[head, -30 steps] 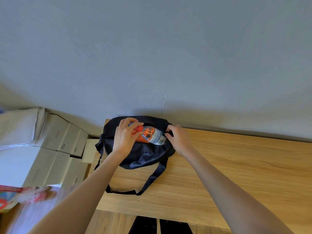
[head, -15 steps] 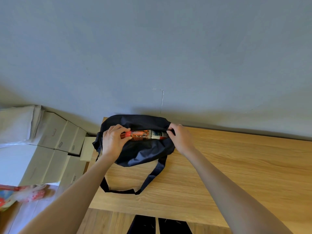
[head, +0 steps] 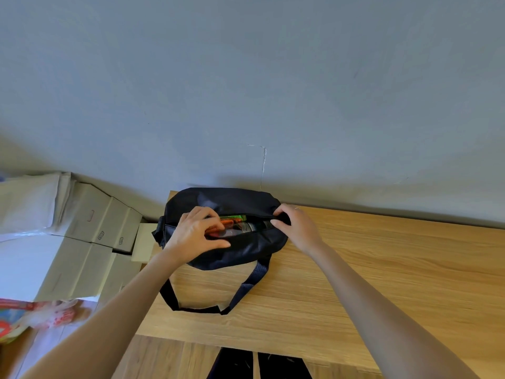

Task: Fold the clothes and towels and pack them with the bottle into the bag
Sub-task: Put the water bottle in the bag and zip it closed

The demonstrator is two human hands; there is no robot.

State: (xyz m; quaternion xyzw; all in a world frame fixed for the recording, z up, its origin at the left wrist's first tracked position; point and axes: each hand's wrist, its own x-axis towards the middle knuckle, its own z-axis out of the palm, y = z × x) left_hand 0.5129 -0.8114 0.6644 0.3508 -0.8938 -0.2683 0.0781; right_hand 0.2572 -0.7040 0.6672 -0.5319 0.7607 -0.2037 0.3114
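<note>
1. Bag (head: 232, 251): dark navy, soft, lying at the back left corner of the wooden table (head: 382, 283) against the wall; strap (head: 196, 307) looped toward the near edge.
2. Bottle (head: 246, 227): on its side inside the bag's narrow opening; orange and green label partly visible.
3. Left hand (head: 195, 233): fingers curled at the opening over the bottle; whether they grip it, cannot tell.
4. Right hand (head: 297, 224): fingers pinch the bag's right end.
5. Cardboard boxes (head: 90, 236) stacked left of the table.

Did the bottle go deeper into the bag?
Yes. The bottle has sunk lower in the bag: a second ago it stuck up above the opening's rim, now only a sliver shows through the slit.
</note>
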